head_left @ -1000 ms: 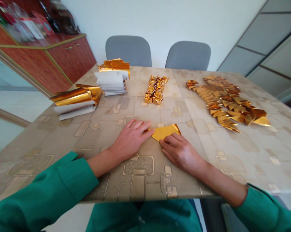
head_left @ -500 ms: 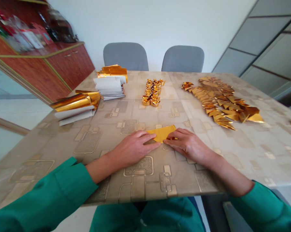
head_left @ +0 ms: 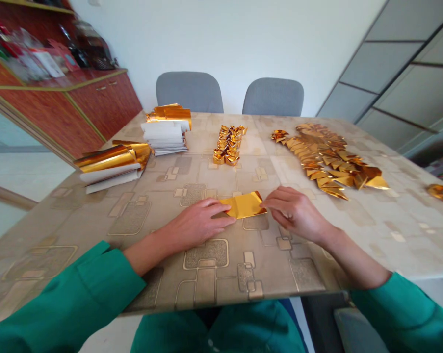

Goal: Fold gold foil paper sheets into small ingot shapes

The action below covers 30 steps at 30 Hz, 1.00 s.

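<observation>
Folded gold foil (head_left: 243, 205) is lying on the patterned tabletop (head_left: 133, 218), light and slippery, better taken by its edges. It is touched, not gripped, by the flat left hand (head_left: 195, 225) and half-curled right hand (head_left: 295, 211).

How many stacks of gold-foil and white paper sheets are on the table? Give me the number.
2. The nearer stack lies at the left edge of the table; the farther stack sits behind it, towards the far edge.
</observation>
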Each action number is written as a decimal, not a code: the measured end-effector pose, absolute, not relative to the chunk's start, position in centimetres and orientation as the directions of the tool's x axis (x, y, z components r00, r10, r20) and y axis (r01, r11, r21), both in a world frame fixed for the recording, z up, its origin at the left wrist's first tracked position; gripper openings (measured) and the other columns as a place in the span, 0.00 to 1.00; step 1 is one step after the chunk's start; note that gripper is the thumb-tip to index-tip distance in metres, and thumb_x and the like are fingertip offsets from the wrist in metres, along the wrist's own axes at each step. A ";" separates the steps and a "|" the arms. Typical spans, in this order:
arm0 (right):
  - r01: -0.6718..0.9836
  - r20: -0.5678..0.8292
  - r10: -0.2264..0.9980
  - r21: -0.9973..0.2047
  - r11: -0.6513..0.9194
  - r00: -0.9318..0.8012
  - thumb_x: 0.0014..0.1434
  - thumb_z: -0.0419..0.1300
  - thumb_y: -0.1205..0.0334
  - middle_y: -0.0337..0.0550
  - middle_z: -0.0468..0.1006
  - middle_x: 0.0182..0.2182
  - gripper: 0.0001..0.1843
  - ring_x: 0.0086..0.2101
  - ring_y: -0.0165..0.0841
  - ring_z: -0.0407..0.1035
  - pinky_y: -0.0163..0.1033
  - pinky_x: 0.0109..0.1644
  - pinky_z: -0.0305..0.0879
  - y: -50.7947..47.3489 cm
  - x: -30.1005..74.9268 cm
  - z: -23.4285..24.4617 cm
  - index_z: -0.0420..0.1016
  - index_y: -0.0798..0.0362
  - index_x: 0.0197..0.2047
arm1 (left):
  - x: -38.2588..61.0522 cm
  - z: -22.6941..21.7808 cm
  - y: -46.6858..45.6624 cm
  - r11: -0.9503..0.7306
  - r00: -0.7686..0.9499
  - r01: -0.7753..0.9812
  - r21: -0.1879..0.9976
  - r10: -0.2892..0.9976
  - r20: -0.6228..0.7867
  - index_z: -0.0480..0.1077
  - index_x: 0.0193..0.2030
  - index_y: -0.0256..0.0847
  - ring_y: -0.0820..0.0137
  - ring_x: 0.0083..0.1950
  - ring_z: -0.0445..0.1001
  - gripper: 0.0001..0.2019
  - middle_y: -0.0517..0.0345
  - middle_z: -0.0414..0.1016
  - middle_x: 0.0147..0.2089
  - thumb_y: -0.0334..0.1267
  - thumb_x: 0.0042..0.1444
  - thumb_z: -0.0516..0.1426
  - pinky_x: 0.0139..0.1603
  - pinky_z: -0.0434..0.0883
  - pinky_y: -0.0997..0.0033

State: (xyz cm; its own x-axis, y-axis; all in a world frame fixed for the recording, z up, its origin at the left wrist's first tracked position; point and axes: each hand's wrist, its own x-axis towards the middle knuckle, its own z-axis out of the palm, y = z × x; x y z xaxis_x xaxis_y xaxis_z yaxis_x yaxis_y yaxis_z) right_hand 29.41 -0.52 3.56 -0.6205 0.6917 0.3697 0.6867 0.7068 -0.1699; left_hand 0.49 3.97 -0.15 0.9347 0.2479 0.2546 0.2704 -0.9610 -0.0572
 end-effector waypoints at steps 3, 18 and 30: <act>0.512 0.270 0.584 -0.294 0.807 -0.765 0.67 0.52 0.69 0.48 0.79 0.43 0.13 0.43 0.36 0.70 0.43 0.48 0.68 1.0 27.4 3.7 0.76 0.54 0.49 | 0.1 0.3 4.3 -0.965 0.944 0.254 -0.064 0.233 0.232 0.72 0.57 0.40 0.62 0.61 0.71 0.15 0.47 0.75 0.58 0.35 0.68 0.51 0.62 0.68 0.56; 0.501 0.170 0.593 -0.385 0.775 -0.787 0.69 0.54 0.59 0.49 0.75 0.41 0.15 0.42 0.36 0.69 0.43 0.48 0.67 0.7 26.3 2.2 0.78 0.55 0.51 | -1.5 0.3 5.0 -0.917 0.887 0.355 0.183 0.392 0.245 0.73 0.55 0.39 0.65 0.62 0.71 0.15 0.49 0.74 0.61 0.39 0.67 0.52 0.65 0.67 0.58; 0.480 0.186 0.613 -0.465 0.744 -0.768 0.65 0.60 0.62 0.48 0.74 0.39 0.11 0.40 0.35 0.69 0.40 0.45 0.67 0.4 25.7 1.8 0.78 0.55 0.48 | -0.8 0.3 4.4 -0.864 0.838 0.435 0.252 0.491 0.237 0.72 0.51 0.39 0.63 0.58 0.74 0.13 0.49 0.77 0.56 0.42 0.66 0.54 0.68 0.59 0.49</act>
State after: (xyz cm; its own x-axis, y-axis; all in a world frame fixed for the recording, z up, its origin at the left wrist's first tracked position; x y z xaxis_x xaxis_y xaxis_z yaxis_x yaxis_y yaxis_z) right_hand 25.72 0.41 1.82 -0.7680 0.6127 0.1864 0.4805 0.7437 -0.4648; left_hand -0.77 4.44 0.26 0.8383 0.4912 0.2366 0.4355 -0.8643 0.2517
